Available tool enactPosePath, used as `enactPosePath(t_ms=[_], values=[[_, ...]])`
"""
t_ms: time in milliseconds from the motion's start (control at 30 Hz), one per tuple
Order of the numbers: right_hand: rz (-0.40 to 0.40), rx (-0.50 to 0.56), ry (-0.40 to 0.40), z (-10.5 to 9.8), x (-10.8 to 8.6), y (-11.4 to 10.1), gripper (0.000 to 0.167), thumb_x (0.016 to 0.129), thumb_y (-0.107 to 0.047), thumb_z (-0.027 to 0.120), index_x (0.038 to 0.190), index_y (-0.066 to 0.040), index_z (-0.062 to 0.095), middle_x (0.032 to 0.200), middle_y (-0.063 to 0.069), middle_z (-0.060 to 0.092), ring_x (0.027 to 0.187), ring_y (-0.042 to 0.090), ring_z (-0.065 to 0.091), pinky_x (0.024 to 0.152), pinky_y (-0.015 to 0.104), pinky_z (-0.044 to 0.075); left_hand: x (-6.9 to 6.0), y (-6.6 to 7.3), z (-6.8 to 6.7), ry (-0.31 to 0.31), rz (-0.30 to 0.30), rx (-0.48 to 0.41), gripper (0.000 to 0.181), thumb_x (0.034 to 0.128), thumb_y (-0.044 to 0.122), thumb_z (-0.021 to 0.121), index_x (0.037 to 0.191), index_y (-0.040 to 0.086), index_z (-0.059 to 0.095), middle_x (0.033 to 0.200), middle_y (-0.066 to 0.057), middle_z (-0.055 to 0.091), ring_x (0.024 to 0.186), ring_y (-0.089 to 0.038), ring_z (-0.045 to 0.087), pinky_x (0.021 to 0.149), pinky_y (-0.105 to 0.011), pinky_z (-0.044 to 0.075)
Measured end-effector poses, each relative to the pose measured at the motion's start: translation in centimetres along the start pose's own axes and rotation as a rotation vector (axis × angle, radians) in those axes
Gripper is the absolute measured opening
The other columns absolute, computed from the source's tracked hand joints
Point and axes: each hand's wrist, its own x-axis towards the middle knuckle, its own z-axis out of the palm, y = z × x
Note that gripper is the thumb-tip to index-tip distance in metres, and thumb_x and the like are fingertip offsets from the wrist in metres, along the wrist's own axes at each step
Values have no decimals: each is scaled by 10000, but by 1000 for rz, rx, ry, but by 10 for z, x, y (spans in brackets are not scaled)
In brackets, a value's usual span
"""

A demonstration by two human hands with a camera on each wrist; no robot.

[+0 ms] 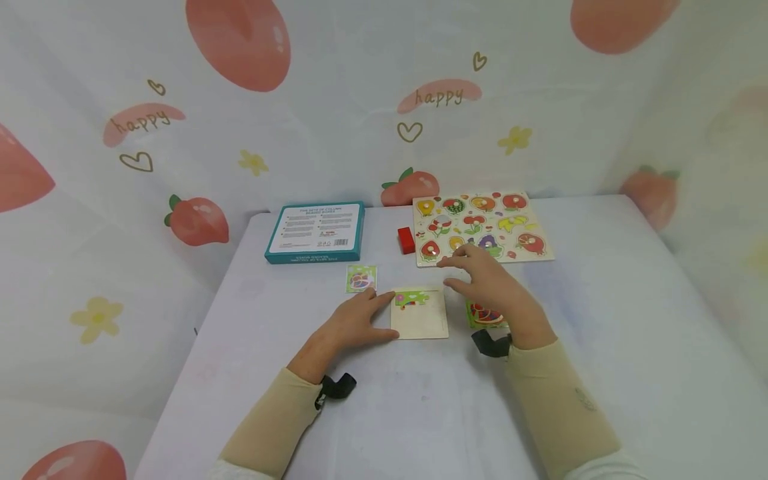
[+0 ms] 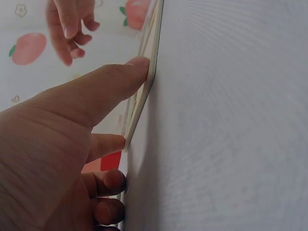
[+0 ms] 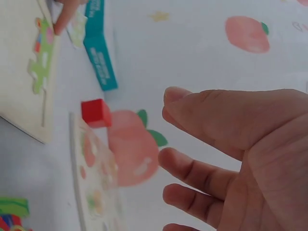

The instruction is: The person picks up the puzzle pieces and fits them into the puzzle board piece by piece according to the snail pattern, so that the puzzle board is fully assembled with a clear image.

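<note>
A pale wooden puzzle tray point(image 1: 420, 324) lies on the table, with joined green jigsaw pieces point(image 1: 411, 298) along its top left. My left hand point(image 1: 358, 320) touches the tray's left side, thumb near the lower corner and index finger near the upper one. In the left wrist view, the thumb point(image 2: 113, 86) presses the tray's edge. My right hand point(image 1: 489, 283) hovers right of the tray with thumb and fingers apart, holding nothing. Below it lie more colourful jigsaw pieces point(image 1: 485, 315), partly hidden. Another green-edged piece point(image 1: 361, 277) lies beyond my left hand.
At the back left lies a teal-edged box point(image 1: 315, 232). A fruit peg board point(image 1: 480, 227) rests at the back right, and a red block point(image 1: 406, 241) sits at its left edge. A fruit-printed cloth backdrop point(image 1: 336, 113) rises behind the table.
</note>
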Motion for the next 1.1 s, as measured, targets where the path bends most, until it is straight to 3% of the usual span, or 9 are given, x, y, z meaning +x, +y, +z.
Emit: enactPosePath(t_ms=[333,633,900,1100], values=[[69,40,32,-30,-17,14,402,965,-227,732,1350,-126,672,1310,152,558,1211,364,499,1012,565,437,0,0,0,-2,2,8,872,841,592,768,1579,269,436,1078,6,480,941,-162,487,751,-326,437],[175,122,29,-42,-31,31,410,960,-221,734,1341,-100,646,1253,176,597,1128,361,497,897,510,458,-2,1,1,-16,-1,2,873,852,597,759,1585,261,426,1149,-26,502,957,-178,484,782,-340,439],[283,127,-30,-46,-34,57,413,960,-241,720,1331,-70,658,1157,135,598,1022,303,491,772,412,446,-2,1,1,-10,7,2,862,856,590,756,1584,266,428,1107,-19,479,936,-172,476,753,-334,427],[369,163,-116,-39,-34,83,403,957,-254,709,1306,-60,663,1100,115,580,1014,299,505,791,401,431,-1,-1,0,-7,6,8,860,854,601,754,1581,273,431,1107,-13,484,934,-169,479,755,-332,429]])
